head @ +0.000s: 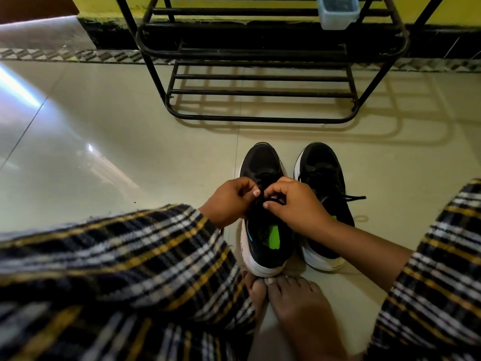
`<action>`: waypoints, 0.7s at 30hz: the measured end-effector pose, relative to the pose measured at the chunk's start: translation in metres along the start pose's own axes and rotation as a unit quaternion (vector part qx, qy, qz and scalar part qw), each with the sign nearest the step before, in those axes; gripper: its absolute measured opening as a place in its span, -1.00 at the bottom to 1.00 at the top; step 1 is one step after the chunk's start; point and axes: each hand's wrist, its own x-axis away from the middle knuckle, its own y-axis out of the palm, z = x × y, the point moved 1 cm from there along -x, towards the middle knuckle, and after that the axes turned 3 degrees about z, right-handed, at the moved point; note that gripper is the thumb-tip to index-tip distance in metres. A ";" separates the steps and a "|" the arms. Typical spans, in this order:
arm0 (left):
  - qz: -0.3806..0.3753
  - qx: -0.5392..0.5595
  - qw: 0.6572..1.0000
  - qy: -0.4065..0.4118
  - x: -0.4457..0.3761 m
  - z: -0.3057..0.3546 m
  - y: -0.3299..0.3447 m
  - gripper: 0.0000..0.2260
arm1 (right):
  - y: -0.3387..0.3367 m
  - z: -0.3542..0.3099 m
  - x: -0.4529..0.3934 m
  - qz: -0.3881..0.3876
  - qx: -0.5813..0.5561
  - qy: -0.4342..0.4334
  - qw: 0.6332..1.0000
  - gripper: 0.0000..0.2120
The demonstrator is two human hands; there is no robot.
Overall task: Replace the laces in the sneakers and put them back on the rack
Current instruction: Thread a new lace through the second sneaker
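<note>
While the person sits on the floor [109, 142] with bare feet [291, 295] touching the heel of the nearer shoe, both hands work at its lacing. Left hand [229, 199]: fingers curled, thumb and forefinger pinching the black lace [261, 198] over the tongue of the left sneaker [263, 246]. Right hand [294, 201]: fingers likewise curled, pinching the same lace from the other side, fingertips almost touching those of the left hand. Plaid sleeves [125, 251] cover both forearms, the right one pushed back from the wrist.

Left sneaker: black upper, white sole, green insole patch visible in the opening, toe pointing toward the rack. Right sneaker [322, 178]: just beside it and parallel, partly hidden by the right wrist, with a loose black lace end [355, 197] trailing onto the tile on its outer side.

Shoe rack [260, 76]: black metal bars, standing beyond the toes against a yellow wall [104, 3] with a dark skirting; its lower tiers show bare bars. A pale plastic box [338, 11] sits on an upper tier at right. Open tile lies between the toes and the rack, and widely to the left. No legible writing or brand mark can be made out on either shoe.
</note>
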 end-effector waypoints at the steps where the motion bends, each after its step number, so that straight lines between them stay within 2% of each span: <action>1: -0.003 -0.001 1.000 -0.005 -0.001 0.000 0.001 -0.82 | -0.001 0.000 0.001 -0.005 -0.003 -0.002 1.000 -0.86; 3: 0.003 -0.008 1.000 -0.008 -0.003 0.001 0.003 -0.83 | -0.004 0.001 0.002 -0.013 0.012 -0.010 1.000 -0.83; 4: 0.010 -0.011 1.000 -0.006 -0.004 0.000 0.005 -0.83 | -0.006 0.000 0.004 -0.006 0.060 -0.032 0.998 -0.82; 6: 0.024 -0.022 0.999 -0.001 -0.004 -0.002 0.008 -0.81 | -0.011 -0.006 0.009 0.044 0.181 -0.135 0.973 -0.81; 8: 0.034 -0.041 0.999 0.006 -0.005 -0.003 0.009 -0.80 | -0.013 -0.014 0.016 0.058 0.190 -0.246 0.949 -0.79; 10: 0.041 -0.059 0.997 0.011 -0.006 -0.003 0.007 -0.81 | -0.007 -0.015 0.024 -0.040 0.155 -0.290 0.944 -0.73; 12: 0.057 -0.065 0.996 0.003 -0.006 -0.004 0.003 -0.81 | 0.004 -0.012 0.031 -0.182 0.167 -0.255 0.935 -0.69; 14: 0.083 -0.060 0.995 -0.002 -0.007 -0.004 -0.001 -0.81 | 0.011 -0.006 0.034 -0.244 0.182 -0.235 0.923 -0.68; 15: 0.100 -0.030 0.994 -0.005 -0.006 0.000 -0.005 -0.80 | 0.011 -0.005 0.034 -0.247 0.177 -0.234 0.924 -0.67; 17: 0.135 0.139 0.981 -0.032 -0.007 0.010 -0.012 -0.76 | 0.011 -0.005 0.031 -0.249 0.157 -0.227 0.928 -0.68; 19: 0.154 0.368 0.914 -0.070 -0.010 0.026 -0.022 -0.72 | 0.011 -0.006 0.030 -0.254 0.135 -0.222 0.932 -0.69; 20: 0.162 0.441 0.879 -0.082 -0.011 0.031 -0.028 -0.73 | 0.012 -0.005 0.030 -0.256 0.129 -0.218 0.933 -0.70; 21: 0.168 0.471 0.861 -0.089 -0.012 0.033 -0.033 -0.73 | 0.013 -0.005 0.030 -0.255 0.124 -0.215 0.935 -0.70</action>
